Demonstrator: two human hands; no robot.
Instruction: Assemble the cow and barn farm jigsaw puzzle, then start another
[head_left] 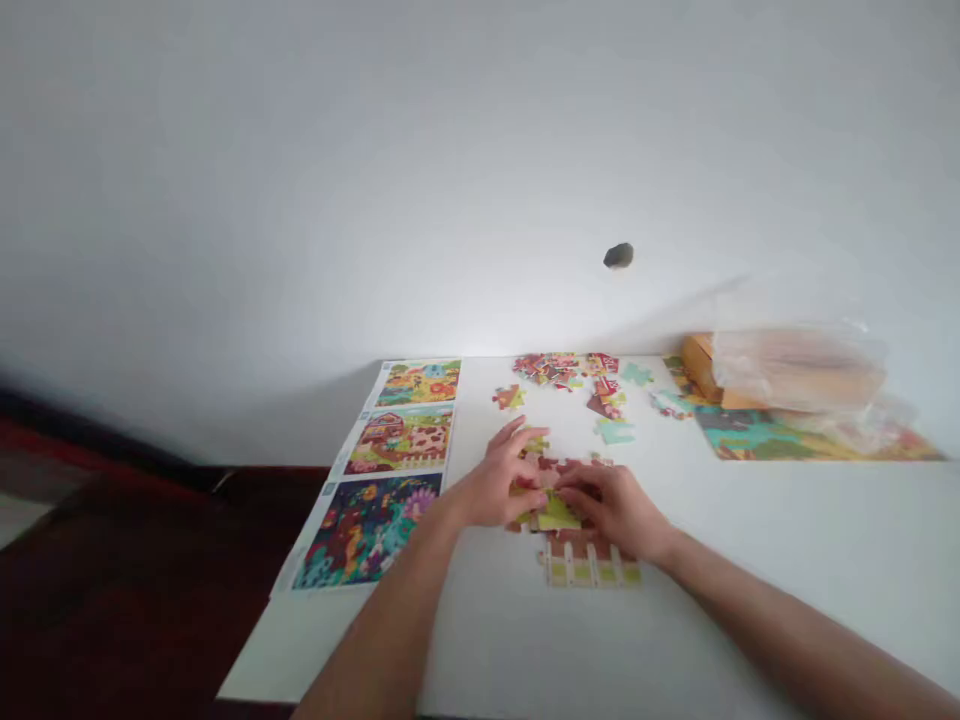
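My right hand (619, 508) has its fingertips pinched at the edge of a yellow-green jigsaw puzzle piece (557, 514), low over the white table. Just left of it, my left hand (499, 482) has its fingers apart, with its thumb tip touching or close to the same piece. Under and between the hands lie more puzzle pieces in brown and green, partly covered by the fingers. Closest to me is a joined section with a white fence (592, 568) on brown and green. Whether the green piece is locked into its neighbours cannot be made out.
Behind the hands lies a heap of red and pink puzzle pieces (551, 370), with loose turquoise pieces (616, 431) to its right. A sheet of three pictures (409, 435) lies left. A cardboard box (699, 368) and clear plastic bag (806, 365) rest on a printed picture (757, 435) at right.
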